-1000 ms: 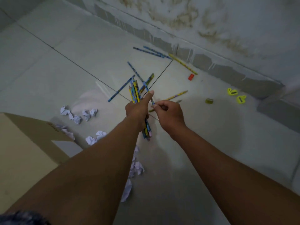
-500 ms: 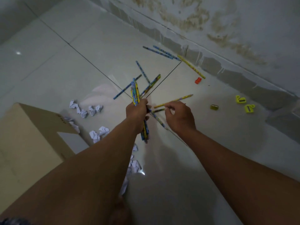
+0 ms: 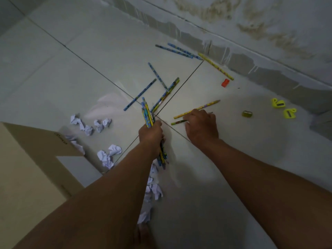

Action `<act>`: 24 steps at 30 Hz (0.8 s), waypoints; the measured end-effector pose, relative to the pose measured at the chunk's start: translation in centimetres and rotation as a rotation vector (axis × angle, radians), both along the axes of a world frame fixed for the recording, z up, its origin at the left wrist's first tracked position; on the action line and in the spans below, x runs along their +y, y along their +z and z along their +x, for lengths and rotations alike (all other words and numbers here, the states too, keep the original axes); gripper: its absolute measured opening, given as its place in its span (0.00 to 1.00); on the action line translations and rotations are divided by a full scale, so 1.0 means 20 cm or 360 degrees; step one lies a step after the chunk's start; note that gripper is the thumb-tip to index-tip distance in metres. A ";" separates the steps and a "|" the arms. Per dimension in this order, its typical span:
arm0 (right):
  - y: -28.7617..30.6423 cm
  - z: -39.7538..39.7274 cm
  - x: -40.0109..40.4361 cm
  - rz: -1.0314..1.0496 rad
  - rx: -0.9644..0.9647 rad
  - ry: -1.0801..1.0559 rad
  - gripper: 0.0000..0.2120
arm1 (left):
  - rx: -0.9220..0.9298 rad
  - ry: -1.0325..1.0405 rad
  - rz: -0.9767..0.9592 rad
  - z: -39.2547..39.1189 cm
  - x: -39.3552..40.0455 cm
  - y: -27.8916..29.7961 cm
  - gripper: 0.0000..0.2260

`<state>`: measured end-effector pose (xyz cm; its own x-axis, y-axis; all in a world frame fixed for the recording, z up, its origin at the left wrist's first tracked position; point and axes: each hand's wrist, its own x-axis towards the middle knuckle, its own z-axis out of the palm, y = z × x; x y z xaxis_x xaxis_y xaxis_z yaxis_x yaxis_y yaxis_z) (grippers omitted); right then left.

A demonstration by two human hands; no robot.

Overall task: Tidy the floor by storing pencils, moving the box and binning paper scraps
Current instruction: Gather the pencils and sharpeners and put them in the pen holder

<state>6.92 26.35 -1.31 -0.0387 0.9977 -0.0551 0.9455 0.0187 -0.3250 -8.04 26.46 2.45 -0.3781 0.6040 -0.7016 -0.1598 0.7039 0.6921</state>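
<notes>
My left hand [image 3: 150, 134] is shut on a bundle of blue and yellow pencils [image 3: 147, 114], held upright above the floor. My right hand [image 3: 202, 127] is down on the tiles with its fingers bent over a short green pencil [image 3: 177, 122]; the hand hides whether they grip it. A long yellow pencil [image 3: 197, 108] lies just beyond its knuckles. More loose pencils [image 3: 158, 76] lie scattered ahead, and some pencils by the wall [image 3: 179, 51]. Crumpled paper scraps [image 3: 86, 125] lie left of my left arm. The cardboard box [image 3: 27, 168] stands at the lower left.
A red sharpener [image 3: 225, 83], an olive sharpener [image 3: 247, 113] and two yellow sharpeners [image 3: 278, 103] lie to the right near the grey skirting [image 3: 269, 69]. More paper scraps [image 3: 109, 155] lie under and beside my left forearm.
My right hand has dropped from beside the bundle to the floor, landing over the short pencil. My left hand has kept the bundle and hardly moved.
</notes>
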 end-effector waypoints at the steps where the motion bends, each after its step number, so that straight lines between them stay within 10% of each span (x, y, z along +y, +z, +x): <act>1: 0.00 0.00 0.01 -0.0021 -0.0045 0.0001 0.10 | -0.0001 -0.0014 0.0006 0.01 0.02 -0.01 0.06; 6: 0.00 -0.01 0.01 -0.0114 -0.0159 0.0005 0.06 | 0.0046 -0.0154 0.0001 0.02 0.07 -0.03 0.17; 15: 0.19 -0.13 0.16 -0.0296 0.1637 -0.0820 0.03 | -0.0016 -0.0259 0.0075 0.12 0.24 0.06 0.27; 24: 0.18 -0.12 0.21 -0.0259 0.1727 -0.0769 0.05 | -0.0073 -0.0223 0.0142 0.13 0.32 0.07 0.13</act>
<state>4.47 30.48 2.19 0.2337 0.9063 -0.3523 0.0749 -0.3780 -0.9228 -5.42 32.77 3.76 -0.2546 0.7093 -0.6573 -0.0969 0.6575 0.7472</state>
